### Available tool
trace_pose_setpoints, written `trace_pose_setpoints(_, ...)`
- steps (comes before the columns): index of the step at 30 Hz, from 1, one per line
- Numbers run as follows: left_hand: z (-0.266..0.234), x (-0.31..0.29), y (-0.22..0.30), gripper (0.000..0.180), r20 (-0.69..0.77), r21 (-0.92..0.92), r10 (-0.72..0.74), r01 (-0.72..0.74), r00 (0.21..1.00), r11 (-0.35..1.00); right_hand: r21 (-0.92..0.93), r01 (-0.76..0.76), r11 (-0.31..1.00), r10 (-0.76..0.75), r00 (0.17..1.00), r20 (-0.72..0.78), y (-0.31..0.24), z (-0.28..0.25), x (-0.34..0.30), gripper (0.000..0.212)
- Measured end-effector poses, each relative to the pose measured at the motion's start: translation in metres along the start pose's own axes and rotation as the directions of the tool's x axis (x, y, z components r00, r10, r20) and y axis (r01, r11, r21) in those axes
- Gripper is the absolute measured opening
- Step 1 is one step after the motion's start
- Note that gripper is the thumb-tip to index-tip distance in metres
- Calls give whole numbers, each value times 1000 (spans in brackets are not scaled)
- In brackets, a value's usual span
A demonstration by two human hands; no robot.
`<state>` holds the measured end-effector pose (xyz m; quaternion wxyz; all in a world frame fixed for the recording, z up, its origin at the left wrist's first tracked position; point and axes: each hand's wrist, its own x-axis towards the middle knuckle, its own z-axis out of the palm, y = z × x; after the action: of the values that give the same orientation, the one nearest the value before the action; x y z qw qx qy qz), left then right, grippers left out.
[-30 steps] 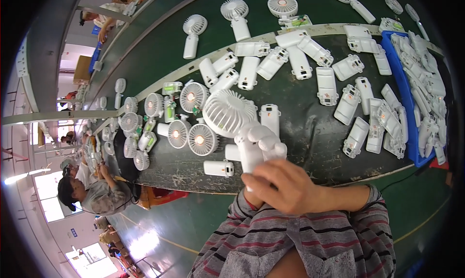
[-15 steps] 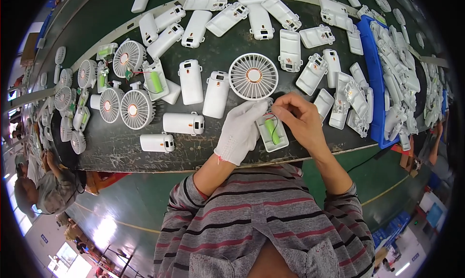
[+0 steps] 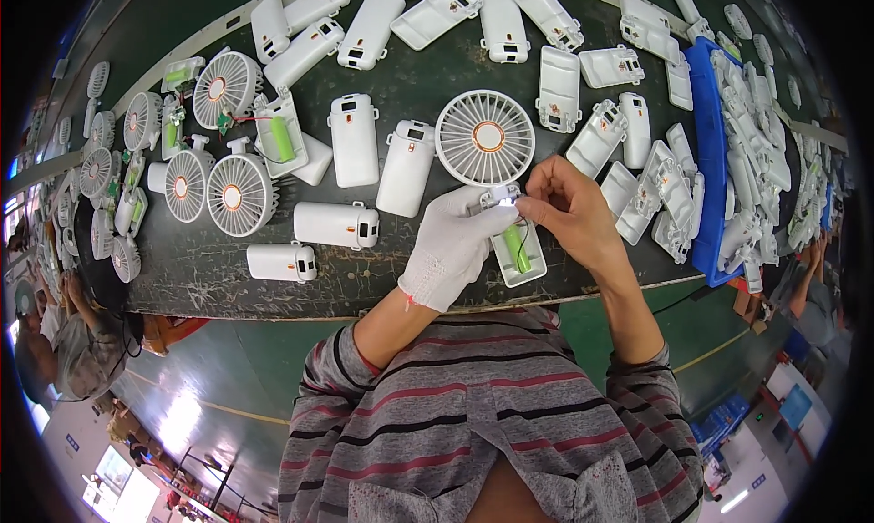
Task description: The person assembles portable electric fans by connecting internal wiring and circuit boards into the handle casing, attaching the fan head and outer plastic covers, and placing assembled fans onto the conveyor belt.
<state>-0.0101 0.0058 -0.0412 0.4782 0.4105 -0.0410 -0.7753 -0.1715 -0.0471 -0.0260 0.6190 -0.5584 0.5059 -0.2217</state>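
Note:
A white handheld fan lies in front of me, its round fan head (image 3: 485, 138) face up and its open handle shell (image 3: 537, 265) toward me. Inside the shell sits a green cylindrical battery (image 3: 516, 248) with thin wires. My left hand (image 3: 448, 247), in a white knitted glove, is closed around the fan's neck. Bare and pinched, my right hand (image 3: 574, 209) has thumb and forefinger at the top of the shell. What lies between those fingertips is too small to name. A small white light (image 3: 506, 202) glows between the two hands.
White handle shells (image 3: 353, 141) lie scattered left and beyond the fan. Several assembled fan heads (image 3: 241, 195) stand at the left, some with batteries showing. A blue bin (image 3: 709, 159) full of white parts stands at the right. The dark table's front edge (image 3: 364, 314) is close to me.
A white light now shows at my fingertips where none glowed before. My right fingers have come down closer to the top of the shell. The whole view has shifted slightly.

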Motion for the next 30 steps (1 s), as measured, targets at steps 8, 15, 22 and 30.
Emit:
trace_pose_setpoints(8, -1, 1, -1, 20, 6, 63, -13, 13, 1000, 998, -75, 30, 997, -25, 998, 60, -6, 0, 0, 15)
trace_pose_setpoints(15, -4, 4, 2, 24, 90, -83, -15, 23, 996, 996, -45, 66, 997, -60, 990, 124, 1, -2, -4, 12)
trace_pose_setpoints(22, -3, 8, 3, 28, 123, -93, -10, 22, 992, 995, 20, -7, 1000, 3, 978, 207, -2, -11, 0, 9)
trace_pose_setpoints(30, 10, 6, 11, 19, 57, -116, 6, 1, 998, 993, 25, -5, 1000, 1, 988, 158, -13, -13, 1, 8)
